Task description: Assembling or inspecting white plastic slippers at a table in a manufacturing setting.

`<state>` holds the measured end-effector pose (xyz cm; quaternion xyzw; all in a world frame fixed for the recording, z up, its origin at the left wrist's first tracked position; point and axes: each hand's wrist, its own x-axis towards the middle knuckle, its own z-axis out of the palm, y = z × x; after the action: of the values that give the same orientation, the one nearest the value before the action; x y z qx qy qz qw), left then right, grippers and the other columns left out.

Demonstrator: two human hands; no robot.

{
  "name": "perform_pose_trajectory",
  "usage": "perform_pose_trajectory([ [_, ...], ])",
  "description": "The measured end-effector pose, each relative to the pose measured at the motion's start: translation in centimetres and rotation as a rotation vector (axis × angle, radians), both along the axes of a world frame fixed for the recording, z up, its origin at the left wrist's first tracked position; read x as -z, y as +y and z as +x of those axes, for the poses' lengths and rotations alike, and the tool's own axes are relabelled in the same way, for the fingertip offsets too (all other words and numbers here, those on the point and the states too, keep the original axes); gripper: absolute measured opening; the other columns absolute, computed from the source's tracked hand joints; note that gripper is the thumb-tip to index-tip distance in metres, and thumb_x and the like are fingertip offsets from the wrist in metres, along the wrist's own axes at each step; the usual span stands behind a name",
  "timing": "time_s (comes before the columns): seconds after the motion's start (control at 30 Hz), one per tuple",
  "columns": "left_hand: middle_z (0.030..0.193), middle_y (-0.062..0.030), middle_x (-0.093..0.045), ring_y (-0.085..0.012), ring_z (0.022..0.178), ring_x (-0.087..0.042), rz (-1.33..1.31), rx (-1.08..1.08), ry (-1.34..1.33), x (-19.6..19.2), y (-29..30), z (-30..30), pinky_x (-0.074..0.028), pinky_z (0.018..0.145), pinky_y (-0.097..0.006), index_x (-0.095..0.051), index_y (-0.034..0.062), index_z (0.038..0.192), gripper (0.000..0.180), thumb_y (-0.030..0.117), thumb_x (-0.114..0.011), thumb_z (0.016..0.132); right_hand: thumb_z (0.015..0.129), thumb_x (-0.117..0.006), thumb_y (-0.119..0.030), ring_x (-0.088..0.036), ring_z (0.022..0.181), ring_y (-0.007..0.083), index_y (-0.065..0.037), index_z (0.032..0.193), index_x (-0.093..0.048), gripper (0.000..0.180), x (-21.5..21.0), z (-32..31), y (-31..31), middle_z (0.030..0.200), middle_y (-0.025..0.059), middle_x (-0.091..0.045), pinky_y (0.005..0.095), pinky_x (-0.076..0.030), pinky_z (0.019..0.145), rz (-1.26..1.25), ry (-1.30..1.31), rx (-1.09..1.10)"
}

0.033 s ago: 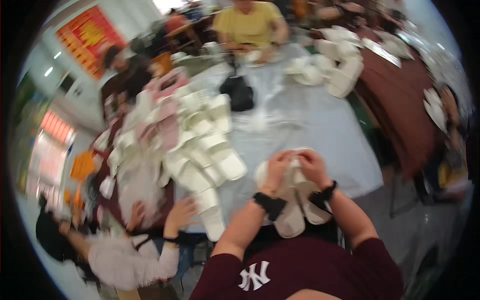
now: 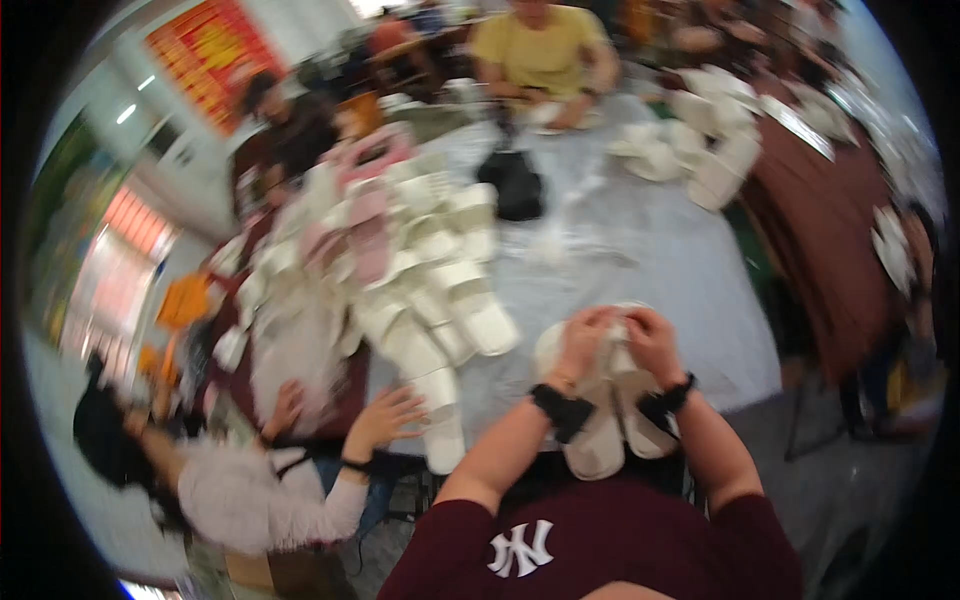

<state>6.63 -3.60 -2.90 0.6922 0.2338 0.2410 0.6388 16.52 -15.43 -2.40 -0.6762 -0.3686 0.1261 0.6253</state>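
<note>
Directly before me, at the table's near edge, is a pair of cream slippers. My left hand is closed at the far end of the left slipper. Beside it, my right hand grips the right slipper at the same end. My fingertips almost meet between the two, and blur hides exactly what they pinch. The soles point toward my body, side by side. Each of my wrists wears a dark band.
Many white slippers and a pink one are heaped at left. A co-worker's hand is beside them. A black bag stands mid-table. Across sits a person in yellow. More slippers lie far right.
The whole view has shifted, so the table and its contents appear further right. My hands keep their hold on the slippers.
</note>
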Motion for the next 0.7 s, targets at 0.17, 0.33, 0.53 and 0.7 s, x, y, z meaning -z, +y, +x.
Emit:
perform_pose_trajectory([
  [0.17,0.09,-0.0074,-0.07,-0.0109,0.082,-0.061,0.016,0.112,-0.079,-0.7,-2.7,2.4,-0.05,0.074,-0.027,-0.069,-0.0025,0.1,0.023,0.017,-0.062,0.089,0.088,-0.057,-0.006,-0.055,0.069,0.0082,0.003,0.093,-0.066,0.014,2.5,2.2,-3.0,0.078,0.0029,-0.063,0.0244,-0.045,0.063,-0.085,-0.038,0.078],
  [0.33,0.086,-0.006,-0.07,-0.0093,0.077,-0.06,0.022,0.031,-0.104,0.3,-1.7,1.3,-0.049,0.07,-0.025,-0.069,-0.0022,0.098,0.023,0.017,-0.063,0.089,0.089,-0.056,-0.006,-0.049,0.064,0.0058,0.001,0.091,-0.064,0.01,1.8,0.9,-1.6,0.07,-0.0015,-0.057,0.0227,-0.04,0.057,-0.009,0.112,-0.006],
  [0.53,0.082,-0.0085,-0.069,-0.0103,0.074,-0.059,-0.036,0.026,-0.115,-0.2,-1.9,2.0,-0.048,0.066,-0.027,-0.069,-0.0022,0.097,0.023,0.019,-0.063,0.089,0.09,-0.054,-0.004,-0.047,0.064,0.0032,0.0,0.09,-0.064,0.011,2.3,2.1,-2.0,0.073,-0.0046,-0.055,0.0207,-0.038,0.056,-0.015,0.105,-0.004],
  [0.7,0.081,-0.0122,-0.068,-0.0127,0.072,-0.06,0.142,0.003,-0.101,0.5,-1.9,3.0,-0.048,0.066,-0.029,-0.069,-0.0014,0.095,0.026,0.023,-0.062,0.09,0.089,-0.055,-0.004,-0.049,0.064,0.0047,0.0,0.089,-0.064,0.01,4.1,3.3,-2.2,0.072,-0.003,-0.057,0.0219,-0.041,0.058,-0.002,-0.034,0.048],
])
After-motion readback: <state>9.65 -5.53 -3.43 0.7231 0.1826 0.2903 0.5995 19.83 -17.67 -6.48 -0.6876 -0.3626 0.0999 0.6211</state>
